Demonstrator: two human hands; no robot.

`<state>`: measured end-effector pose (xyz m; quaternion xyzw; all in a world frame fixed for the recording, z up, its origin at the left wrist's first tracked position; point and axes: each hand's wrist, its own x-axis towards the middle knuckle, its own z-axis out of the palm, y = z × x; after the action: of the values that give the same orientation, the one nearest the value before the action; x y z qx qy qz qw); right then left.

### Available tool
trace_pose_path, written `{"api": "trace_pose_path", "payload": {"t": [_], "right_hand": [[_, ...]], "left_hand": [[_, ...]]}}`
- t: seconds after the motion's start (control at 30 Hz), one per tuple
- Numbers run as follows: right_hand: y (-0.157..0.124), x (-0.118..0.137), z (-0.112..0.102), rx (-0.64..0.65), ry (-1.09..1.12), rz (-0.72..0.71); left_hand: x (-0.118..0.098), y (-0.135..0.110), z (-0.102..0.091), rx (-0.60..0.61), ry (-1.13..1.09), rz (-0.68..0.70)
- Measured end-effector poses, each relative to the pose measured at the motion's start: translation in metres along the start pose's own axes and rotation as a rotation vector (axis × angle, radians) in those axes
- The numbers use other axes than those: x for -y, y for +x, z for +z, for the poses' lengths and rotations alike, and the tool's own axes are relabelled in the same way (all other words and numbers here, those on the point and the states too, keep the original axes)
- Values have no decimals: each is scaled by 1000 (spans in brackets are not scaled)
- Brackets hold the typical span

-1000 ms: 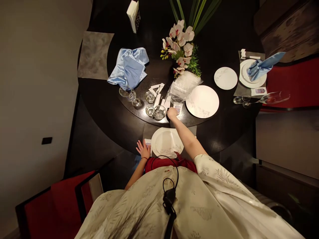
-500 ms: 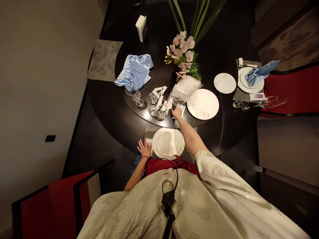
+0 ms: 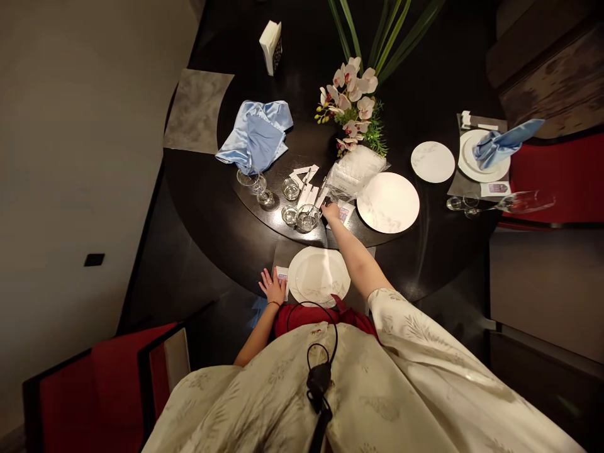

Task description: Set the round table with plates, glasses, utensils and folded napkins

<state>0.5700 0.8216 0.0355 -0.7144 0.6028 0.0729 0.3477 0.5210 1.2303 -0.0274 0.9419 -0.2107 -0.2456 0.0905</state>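
Note:
My right hand [image 3: 331,212] reaches across the dark round table [image 3: 415,270], its fingertips by white paper strips [image 3: 307,194] and a dark slim item whose kind I cannot tell. Beside it lie a glass bowl [image 3: 307,218] and a printed card [image 3: 346,215]. Whether those fingers grip anything is hidden. My left hand [image 3: 272,287] rests open on the table next to a small card [image 3: 282,275], just left of a white plate [image 3: 319,275]. A large white plate [image 3: 387,202] and a plastic-wrapped white stack [image 3: 356,170] sit beyond my right hand.
Small glass cups [image 3: 290,188], a stemmed glass [image 3: 252,179], a crumpled blue satin napkin [image 3: 255,135] and potted orchids [image 3: 352,94] crowd the centre. Another place setting [image 3: 484,157] lies right, by a red chair [image 3: 557,179]. A grey placemat [image 3: 198,110] lies far left.
My right hand has shifted slightly among the small items by the glass bowl. My left hand stays beside the card. The whole view has drifted a little.

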Motion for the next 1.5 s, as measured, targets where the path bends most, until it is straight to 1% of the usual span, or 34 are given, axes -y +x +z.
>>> {"api": "trace_pose_path", "payload": {"t": [0.1, 0.17, 0.2, 0.27, 0.33, 0.37, 0.43, 0.5, 0.57, 0.6, 0.67, 0.77, 0.93, 1.0, 1.13, 1.2, 1.27, 1.37, 1.5], "right_hand": [[-8, -2, -4, 28, -43, -57], [-25, -15, -6, 72, -49, -107], [-38, -28, -6, 107, -37, -135], [-74, -66, -6, 186, 15, -200], [-117, -117, -4, 236, 82, -264], [-140, -145, -3, 237, 105, -277], [-182, -200, 1, 199, 117, -248], [-215, -248, 6, 157, 90, -168], [-238, -283, 13, 138, 41, -77], [-246, -296, 16, 141, 15, -42], [-255, -312, 22, 171, -35, -2], [-259, -320, 29, 221, -105, -2], [-254, -317, 30, 231, -155, -14], [-251, -315, 28, 216, -130, -13], [-242, -306, 24, 128, -81, 9], [-237, -300, 21, 109, -107, 28], [-234, -294, 19, 117, -154, 41], [-237, -289, 20, 116, -226, 60], [-247, -285, 26, 97, -297, 51]], "left_hand": [[0, 0, 0, 2, 4, -3], [0, 0, -1, -2, 3, -2], [0, 0, -1, -5, 3, 0], [0, -1, -2, -9, 4, 5], [0, -1, -3, -12, 4, 8], [0, -1, -3, -13, 3, 10], [0, -1, -4, -16, -3, 13], [1, -1, -3, -17, -6, 13], [2, 0, -2, -16, -2, 8], [3, 1, -2, -18, 3, 6], [5, 1, 0, -25, 13, 9], [7, 2, 1, -38, 23, 25], [7, 1, -1, -43, 20, 38], [6, 1, -2, -44, 18, 35], [4, 0, -4, -44, 18, 27], [4, 1, -4, -43, 16, 25], [3, 1, -5, -40, 13, 22], [4, 1, -4, -38, 9, 21], [6, 2, 0, -52, 2, 29]]}}
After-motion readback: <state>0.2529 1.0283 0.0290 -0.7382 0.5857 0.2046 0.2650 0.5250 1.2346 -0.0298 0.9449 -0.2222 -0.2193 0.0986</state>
